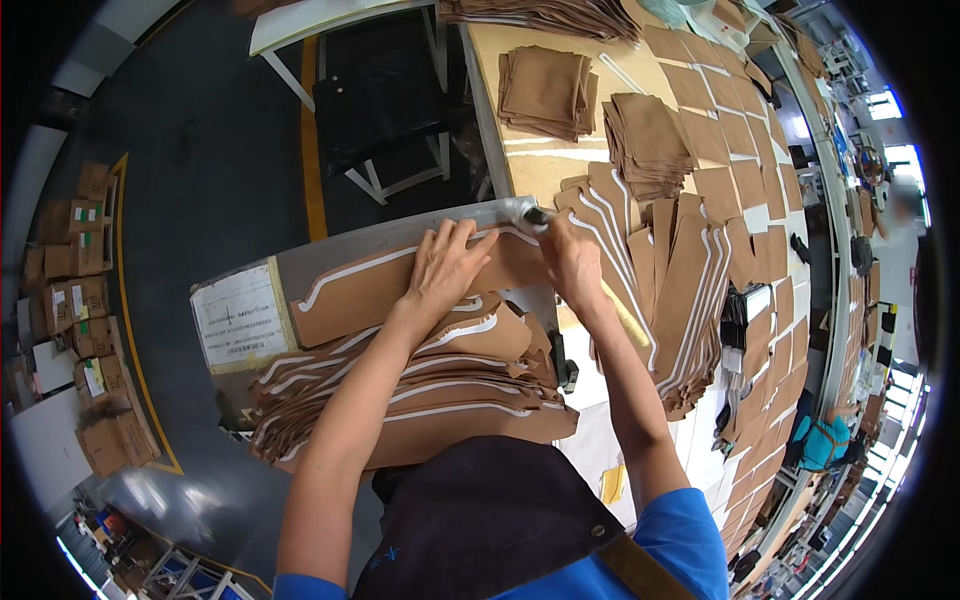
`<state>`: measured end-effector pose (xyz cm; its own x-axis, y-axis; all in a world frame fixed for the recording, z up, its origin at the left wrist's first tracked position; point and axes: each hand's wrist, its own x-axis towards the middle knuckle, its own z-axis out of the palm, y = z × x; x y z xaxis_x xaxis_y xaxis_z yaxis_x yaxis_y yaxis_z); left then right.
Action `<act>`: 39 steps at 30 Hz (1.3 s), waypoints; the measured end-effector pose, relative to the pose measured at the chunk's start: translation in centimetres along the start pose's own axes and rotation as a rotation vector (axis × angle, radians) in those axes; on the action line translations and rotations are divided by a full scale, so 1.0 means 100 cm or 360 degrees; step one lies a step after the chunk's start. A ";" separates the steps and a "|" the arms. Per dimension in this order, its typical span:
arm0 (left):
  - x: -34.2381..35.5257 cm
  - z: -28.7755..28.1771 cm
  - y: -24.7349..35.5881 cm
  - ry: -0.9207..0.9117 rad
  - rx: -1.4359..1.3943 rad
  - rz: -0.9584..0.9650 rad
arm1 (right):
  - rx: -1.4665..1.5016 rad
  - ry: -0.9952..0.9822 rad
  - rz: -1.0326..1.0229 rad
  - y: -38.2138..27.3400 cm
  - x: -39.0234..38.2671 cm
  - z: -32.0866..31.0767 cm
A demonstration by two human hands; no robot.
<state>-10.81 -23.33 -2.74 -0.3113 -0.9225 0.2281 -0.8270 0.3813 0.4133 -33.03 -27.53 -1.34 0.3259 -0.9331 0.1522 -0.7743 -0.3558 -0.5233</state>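
Observation:
A long brown leather-like piece (370, 285) with a white strip along its upper edge lies flat on a grey work board (375, 222). My left hand (450, 265) presses down on this piece with its fingers spread, beside the white strip. My right hand (573, 262) is closed round a hammer (627, 318), whose light yellowish handle runs back beside my forearm. The metal head is over the right end of the white strip; whether it touches is unclear. Just below, toward my body, lies a heap of similar brown pieces (430, 395) with white strips.
To the right, more strip-edged pieces (690, 290) fan out on a long table. Farther off sit stacks of brown panels (545, 90) and rows of laid-out panels (745, 170). A black-topped stool (380, 90) stands beyond the board. Cardboard boxes (90, 330) line the floor at left.

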 end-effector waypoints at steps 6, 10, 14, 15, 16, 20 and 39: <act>0.000 0.001 0.003 -0.0004 -0.0039 -0.0025 | -0.0010 -0.0028 0.0094 0.009 -0.011 -0.001; -0.003 -0.001 0.001 0.0026 -0.0005 -0.0005 | 0.0003 -0.0064 -0.0069 -0.010 0.009 -0.001; -0.001 0.000 0.002 0.0010 -0.0068 -0.0021 | -0.0054 -0.0084 -0.0142 -0.004 0.013 0.013; -0.001 0.000 0.001 0.0024 -0.0081 -0.0021 | -0.0058 -0.0085 -0.0144 -0.002 0.013 0.014; -0.002 0.000 0.001 0.0039 -0.0090 -0.0027 | -0.0042 -0.0100 -0.0130 -0.003 0.014 0.012; -0.002 0.002 0.001 0.0069 -0.0096 -0.0013 | -0.0061 -0.0105 -0.0174 -0.014 0.017 0.016; -0.115 -0.063 -0.020 0.0158 0.0113 -0.0874 | 0.0159 0.0060 0.0172 -0.010 -0.002 -0.011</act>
<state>-2.69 -13.14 -0.65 0.2165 -0.9730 0.0799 -0.8858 -0.1614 0.4350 -32.93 -27.02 0.04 0.2215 -0.9676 0.1209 -0.7454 -0.2480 -0.6188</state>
